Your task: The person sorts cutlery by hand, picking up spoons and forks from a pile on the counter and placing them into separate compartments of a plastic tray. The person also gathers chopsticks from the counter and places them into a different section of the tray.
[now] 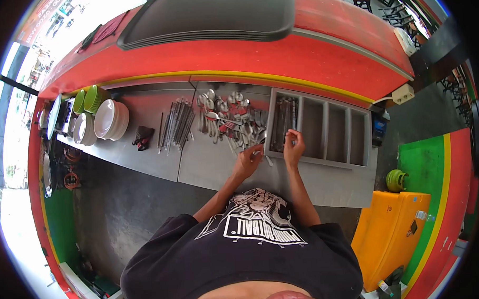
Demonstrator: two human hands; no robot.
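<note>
My left hand (249,161) is at the near edge of a heap of metal spoons and forks (230,118), beside the left wall of a grey cutlery tray (324,159). Its fingers are bent together; what they hold, if anything, is too small to make out. Over the tray's leftmost compartment is my right hand (294,147), with thumb and fingers pinched. Anything between them cannot be told. Thin dark sticks (283,119) lie lengthwise in that compartment. A similar bundle of thin sticks (176,124) rests on the metal counter, left of the heap.
White bowls (112,119) and green bowls (95,98) stand at the counter's left, near a dark crumpled cloth (142,137). Black trays (208,19) are stacked on the red ledge (236,54). A blue box (378,130) sits right of the cutlery tray.
</note>
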